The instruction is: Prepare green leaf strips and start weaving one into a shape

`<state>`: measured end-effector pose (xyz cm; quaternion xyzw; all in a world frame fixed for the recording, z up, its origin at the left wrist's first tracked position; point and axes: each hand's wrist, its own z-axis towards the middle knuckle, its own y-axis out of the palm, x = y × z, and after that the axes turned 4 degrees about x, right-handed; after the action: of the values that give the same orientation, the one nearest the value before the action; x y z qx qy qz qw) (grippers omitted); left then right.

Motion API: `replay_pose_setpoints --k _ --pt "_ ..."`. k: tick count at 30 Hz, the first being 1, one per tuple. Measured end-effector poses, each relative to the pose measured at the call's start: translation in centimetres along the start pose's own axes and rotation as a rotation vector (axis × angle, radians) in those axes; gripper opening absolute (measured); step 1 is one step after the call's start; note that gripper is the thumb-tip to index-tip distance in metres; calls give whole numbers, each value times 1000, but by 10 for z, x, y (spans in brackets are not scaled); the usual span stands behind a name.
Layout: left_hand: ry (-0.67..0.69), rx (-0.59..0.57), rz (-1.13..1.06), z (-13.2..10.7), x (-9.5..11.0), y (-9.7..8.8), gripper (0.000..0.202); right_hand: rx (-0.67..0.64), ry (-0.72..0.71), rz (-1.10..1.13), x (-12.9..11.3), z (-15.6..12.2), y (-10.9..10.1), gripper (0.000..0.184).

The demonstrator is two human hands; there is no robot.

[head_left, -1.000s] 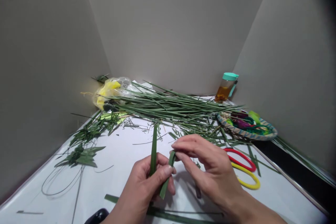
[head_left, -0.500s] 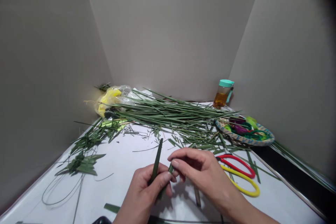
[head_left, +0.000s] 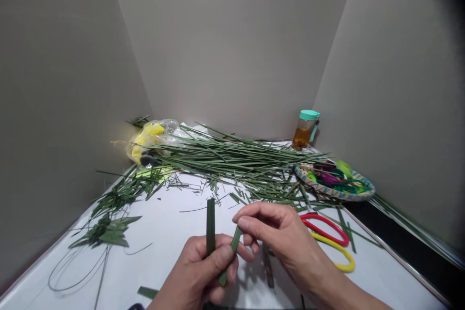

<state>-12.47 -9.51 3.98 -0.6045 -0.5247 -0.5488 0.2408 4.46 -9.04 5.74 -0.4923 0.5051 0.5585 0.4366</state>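
Observation:
My left hand (head_left: 207,264) is closed round a flat green leaf strip (head_left: 210,225), one end of which stands up between thumb and fingers. Another part of green strip (head_left: 235,241) slants across the left fingers, and its upper end is pinched by the thumb and fingertips of my right hand (head_left: 272,232). Whether both parts belong to one folded strip, I cannot tell. Just right of my right hand lie scissors with one red and one yellow handle (head_left: 336,252); the hand hides their blades. A short leaf piece (head_left: 147,292) rests left of my left wrist.
Long green leaves (head_left: 232,155) are heaped across the back, with cut scraps before them. A plastic bag (head_left: 152,138) and finished-looking leaf shapes (head_left: 109,230) lie left. A woven basket (head_left: 337,193) and a lidded bottle of amber liquid (head_left: 302,133) stand right. Grey panels enclose the table.
The upright strip in my left hand has turned to show its broad face and stands straighter. My right hand still pinches the other part, now more visible. The whole view has shifted slightly.

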Motion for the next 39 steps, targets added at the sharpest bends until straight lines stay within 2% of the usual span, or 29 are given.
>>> replay_pose_setpoints --k 2,5,9,14,18,20,23,26,29,31,35,39 --pt "20 -1 83 0 -1 -1 47 36 -22 -41 0 -1 1 16" --pt "158 51 303 -1 -1 -3 40 113 -82 -138 1 -4 4 13" --pt "306 92 385 -2 -2 -4 29 127 -212 -280 3 -10 8 10" --pt "330 124 449 -1 3 -7 32 87 -253 -297 1 -13 11 12" --pt "247 154 342 -1 4 -6 33 31 -286 -238 -14 -11 -1 16" --pt "198 194 272 -2 3 -5 31 93 -387 -377 -23 -9 -16 20" --pt "151 218 176 -1 1 -5 31 115 -481 -902 -25 -8 -47 17" --pt "105 214 92 1 0 -6 30 92 -415 -1339 -12 -8 -74 22" --pt "71 219 54 3 0 -9 31 64 -208 -1629 5 -7 -82 21" --pt "64 235 54 4 0 -9 32 23 -128 -1648 11 -5 -77 21" --pt "58 270 57 4 -2 -11 36 11 -193 -1536 13 1 -61 22" --pt "65 297 70 4 -2 -12 37 62 -169 -1605 10 2 -67 23"
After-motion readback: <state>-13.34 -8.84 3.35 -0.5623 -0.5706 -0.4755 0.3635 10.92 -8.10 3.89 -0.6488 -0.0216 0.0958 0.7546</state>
